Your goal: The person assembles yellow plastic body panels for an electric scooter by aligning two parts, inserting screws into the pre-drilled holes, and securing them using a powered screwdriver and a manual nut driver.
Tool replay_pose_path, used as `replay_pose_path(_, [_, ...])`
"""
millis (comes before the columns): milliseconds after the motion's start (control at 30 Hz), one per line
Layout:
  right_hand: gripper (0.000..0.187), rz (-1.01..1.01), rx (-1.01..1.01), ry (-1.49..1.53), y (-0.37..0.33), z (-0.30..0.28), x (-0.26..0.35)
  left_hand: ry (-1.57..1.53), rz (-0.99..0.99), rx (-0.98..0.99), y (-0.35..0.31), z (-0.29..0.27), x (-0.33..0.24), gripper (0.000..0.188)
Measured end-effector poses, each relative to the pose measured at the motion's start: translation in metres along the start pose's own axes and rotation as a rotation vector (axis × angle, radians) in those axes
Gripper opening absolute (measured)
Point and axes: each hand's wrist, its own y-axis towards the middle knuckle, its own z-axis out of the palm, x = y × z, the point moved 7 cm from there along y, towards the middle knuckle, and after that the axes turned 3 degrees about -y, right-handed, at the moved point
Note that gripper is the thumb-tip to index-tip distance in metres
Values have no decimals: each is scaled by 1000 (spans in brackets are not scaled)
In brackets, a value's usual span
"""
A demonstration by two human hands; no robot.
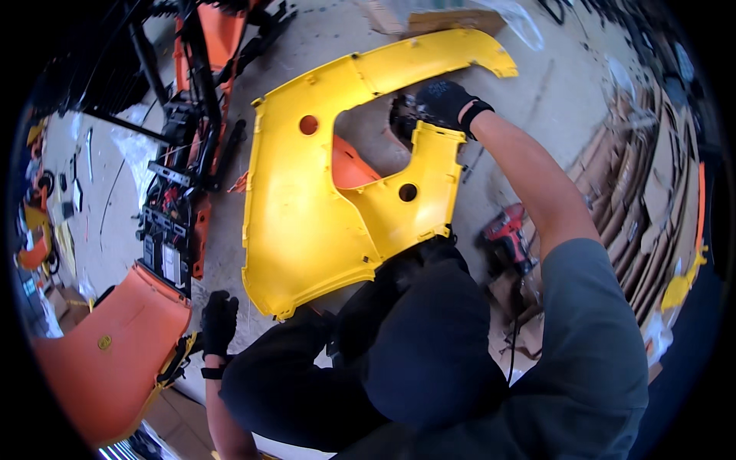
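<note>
A large yellow molded panel [287, 207] with round holes lies across the middle, in front of my knees. Its curved arm reaches to the upper right. Inside its opening shows a piece of orange panel [351, 165]. My right hand [445, 103], in a black glove, is beside the panel's right end, with closed fingers against a dark cluster of small things [402, 119] that I cannot make out. My left hand [219, 320], also gloved, hangs beside my left knee near an orange fairing [123, 345]. Its fingers are loosely bent and slightly apart, holding nothing.
A black vehicle frame [172, 176] with wiring and orange parts stands at the left. On the right, a red cordless drill [507, 234] lies beside stacked flattened cardboard [625, 192]. More cardboard [452, 21] and clear plastic lie at the far side.
</note>
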Motion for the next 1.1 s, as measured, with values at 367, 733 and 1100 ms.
replay_pose_path(367, [31, -82, -233, -69, 19, 37, 2, -145, 312, 11, 130, -24, -138, 31])
replay_pose_path(733, [23, -60, -126, 27, -11, -5, 21, -180, 210, -64, 156, 19, -120, 46])
replay_pose_path(1100, [12, 208, -126, 1376, -34, -22, -17, -384, -59, 0, 128, 47, -80, 45])
